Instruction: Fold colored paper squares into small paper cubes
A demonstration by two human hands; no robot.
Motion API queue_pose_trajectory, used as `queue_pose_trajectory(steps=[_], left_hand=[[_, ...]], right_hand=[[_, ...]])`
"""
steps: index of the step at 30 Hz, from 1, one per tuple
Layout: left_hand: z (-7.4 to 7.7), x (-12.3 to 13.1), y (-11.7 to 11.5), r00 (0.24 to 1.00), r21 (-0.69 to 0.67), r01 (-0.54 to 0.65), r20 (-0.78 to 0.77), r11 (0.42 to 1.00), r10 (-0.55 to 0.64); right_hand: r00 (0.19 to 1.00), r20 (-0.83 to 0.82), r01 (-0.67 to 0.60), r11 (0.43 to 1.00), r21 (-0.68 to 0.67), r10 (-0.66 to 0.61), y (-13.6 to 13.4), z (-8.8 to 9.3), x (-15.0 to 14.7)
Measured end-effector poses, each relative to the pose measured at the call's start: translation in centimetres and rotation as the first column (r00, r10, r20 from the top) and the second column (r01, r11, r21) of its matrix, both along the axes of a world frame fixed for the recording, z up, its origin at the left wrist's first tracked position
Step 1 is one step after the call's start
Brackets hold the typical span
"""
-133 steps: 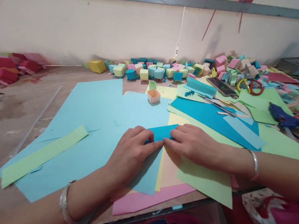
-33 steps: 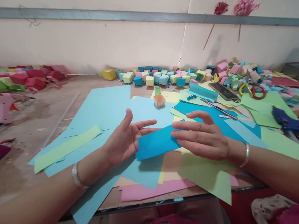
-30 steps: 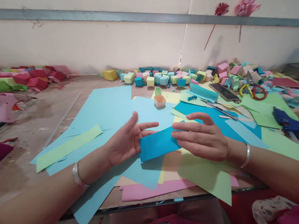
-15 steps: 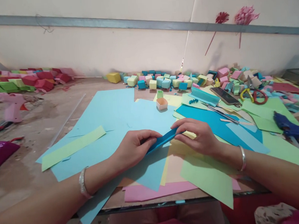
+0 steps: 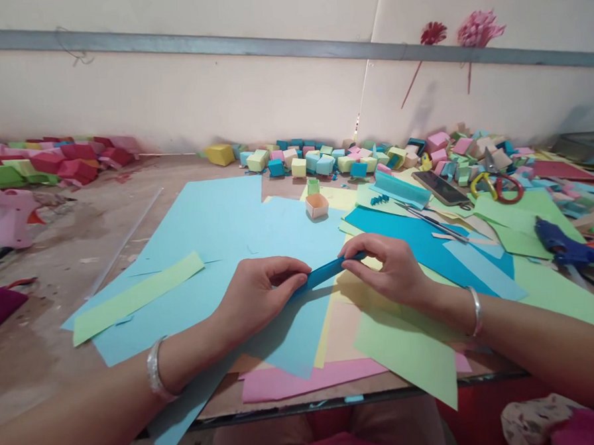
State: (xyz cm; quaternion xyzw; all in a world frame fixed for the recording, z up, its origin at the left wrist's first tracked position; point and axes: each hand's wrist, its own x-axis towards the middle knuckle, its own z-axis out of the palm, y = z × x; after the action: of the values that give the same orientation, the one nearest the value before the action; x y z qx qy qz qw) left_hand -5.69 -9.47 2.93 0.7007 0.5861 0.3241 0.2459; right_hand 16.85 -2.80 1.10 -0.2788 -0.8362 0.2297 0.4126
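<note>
Nearest to us, a pink sheet (image 5: 305,380) and a green sheet (image 5: 413,349) overhang the table edge (image 5: 297,408). Just above them our left hand (image 5: 261,297) and right hand (image 5: 389,271) meet over the stacked papers. Between them we hold a folded strip of dark blue paper (image 5: 327,271), narrow and tilted up toward the right, just above the large light blue sheet (image 5: 212,233). Our left fingers curl closed around its lower left end, thumb over the top; our right fingertips pinch its upper right end, thumb beneath. Both grips are pressed tight, with no gap showing. To the left a pale green strip (image 5: 136,296) lies flat on the light blue sheet. Further off stands a small open paper box (image 5: 317,206), then a phone (image 5: 442,187) and scissors (image 5: 497,184) to the right. Along the wall runs a row of small coloured paper cubes (image 5: 318,160).
</note>
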Motion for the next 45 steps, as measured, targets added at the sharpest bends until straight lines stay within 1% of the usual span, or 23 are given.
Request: queue_pose_trajectory(steps=[4, 6, 13, 16, 18, 23, 27, 30, 35, 38, 42, 45], left_hand=[[-0.2, -0.2, -0.2, 0.994, 0.126, 0.059, -0.103, 0.990, -0.046], [-0.2, -0.2, -0.4, 0.989, 0.151, 0.079, -0.134, 0.985, -0.058], [0.0, -0.2, 0.0, 0.984, 0.092, 0.146, -0.121, 0.985, -0.134], [0.0, -0.1, 0.1, 0.986, 0.085, 0.137, -0.104, 0.987, -0.128], [0.0, -0.2, 0.2, 0.987, 0.087, 0.134, -0.100, 0.987, -0.125], [-0.2, -0.4, 0.3, 0.984, 0.121, 0.125, -0.140, 0.985, -0.108], [-0.3, -0.6, 0.4, 0.971, 0.151, 0.126, -0.223, 0.981, -0.090], [-0.4, -0.7, 0.5, 0.955, 0.147, 0.157, -0.277, 0.977, -0.111], [-0.5, -0.7, 0.6, 0.946, 0.127, 0.170, -0.300, 0.977, -0.126], [-0.3, -0.6, 0.6, 0.950, 0.085, 0.166, -0.280, 0.983, -0.136], [-0.1, -0.5, 0.6, 0.962, -0.034, 0.140, -0.233, 0.990, -0.144], [-0.3, -0.4, 0.6, 0.956, -0.074, 0.125, -0.257, 0.989, -0.140]], right_hand=[[0.999, -0.043, 0.019, 0.995, -0.102, -0.024, -0.1, -0.3, -0.2], [0.998, -0.067, 0.000, 0.992, -0.123, -0.008, -0.1, -0.5, -0.3], [0.996, -0.094, 0.003, 0.993, -0.122, -0.014, -0.4, -0.6, -0.4], [0.993, -0.121, -0.007, 0.988, -0.153, -0.011, -0.3, -0.6, -0.4], [0.993, -0.112, 0.006, 0.989, -0.148, -0.023, -0.2, -0.5, -0.3], [0.998, -0.022, 0.065, 0.995, -0.072, -0.067, 0.0, -0.2, -0.1], [0.997, 0.063, 0.047, 0.997, -0.055, -0.044, 0.4, -0.2, 0.0], [0.991, 0.131, 0.028, 0.998, -0.056, -0.020, 0.6, -0.1, 0.1], [0.967, 0.252, 0.039, 0.999, -0.020, -0.033, 0.8, 0.0, 0.0], [0.948, 0.317, 0.047, 0.999, -0.019, -0.039, 0.7, 0.0, 0.0], [0.918, 0.396, 0.043, 0.997, -0.056, -0.017, 0.3, 0.2, 0.0], [0.900, 0.435, 0.041, 0.997, -0.071, -0.006, 0.1, 0.2, -0.1]])
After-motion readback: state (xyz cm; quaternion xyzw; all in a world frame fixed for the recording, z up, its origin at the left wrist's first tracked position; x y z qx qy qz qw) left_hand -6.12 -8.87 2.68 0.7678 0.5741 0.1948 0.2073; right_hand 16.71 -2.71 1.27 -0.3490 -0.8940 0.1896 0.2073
